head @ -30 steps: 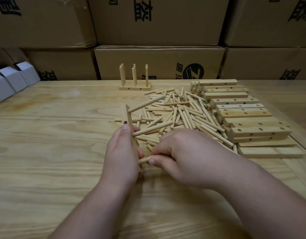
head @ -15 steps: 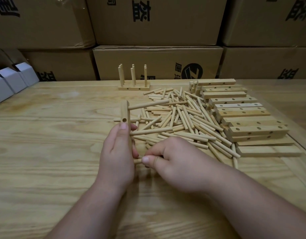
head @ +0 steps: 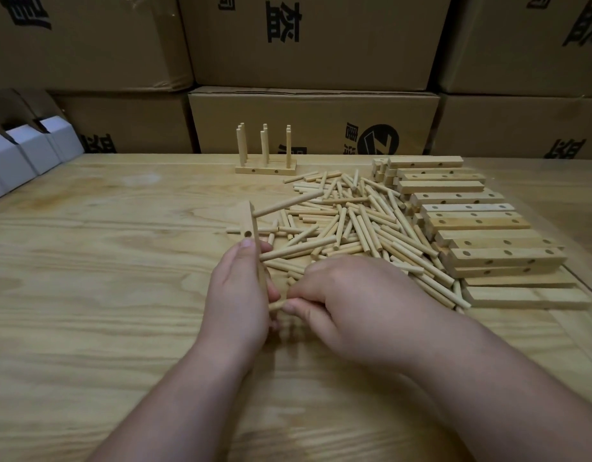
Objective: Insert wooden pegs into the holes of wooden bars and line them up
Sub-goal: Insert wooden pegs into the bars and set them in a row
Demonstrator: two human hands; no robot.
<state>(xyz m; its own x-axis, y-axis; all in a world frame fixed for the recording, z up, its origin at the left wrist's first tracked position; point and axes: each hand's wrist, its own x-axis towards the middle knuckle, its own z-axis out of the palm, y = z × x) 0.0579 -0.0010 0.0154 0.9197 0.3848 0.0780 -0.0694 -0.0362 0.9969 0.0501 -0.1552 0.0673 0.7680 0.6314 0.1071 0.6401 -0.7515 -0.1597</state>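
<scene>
Wooden bar (head: pixel 251 235) gripped upright by left hand (head: pixel 238 305); right hand (head: pixel 348 308) fingers pinch a peg (head: pixel 277 305).

Upright wooden bar (head: pixel 251 228) — two pegs (head: pixel 288 203) jutting right; a third peg (head: pixel 276 305), seemingly entering — loose pegs (head: pixel 361 225) heaped beyond.

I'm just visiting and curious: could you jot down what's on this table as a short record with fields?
Left hand: grips an upright pale wooden bar with two pegs already sticking out
Right hand: pinches a short round wooden peg at the bar's lower end
Loose pegs: heaped mid-table
Spare drilled bars: stacked at right
Finished bars: far edge, pegs upright
</scene>
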